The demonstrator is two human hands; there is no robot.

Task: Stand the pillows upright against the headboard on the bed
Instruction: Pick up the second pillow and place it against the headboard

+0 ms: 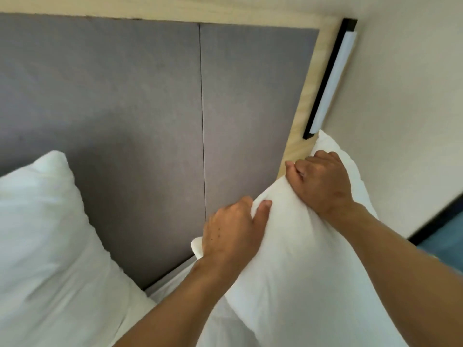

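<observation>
A white pillow (295, 259) stands on end at the right, close to the grey padded headboard (140, 108). My left hand (230, 231) grips its upper left edge, fingers curled over the top. My right hand (323, 181) clutches the top edge near the right corner, which pokes up behind it. A second white pillow (47, 241) leans upright against the headboard at the left, apart from both hands. White bedding (170, 286) shows between the two pillows at the headboard's foot.
A pale wooden frame (308, 78) borders the headboard. A long black-and-white wall light (330, 78) is fixed along its right side, just above the held pillow's corner. A cream wall (406, 108) fills the right, with dark skirting and blue floor (441, 236) below.
</observation>
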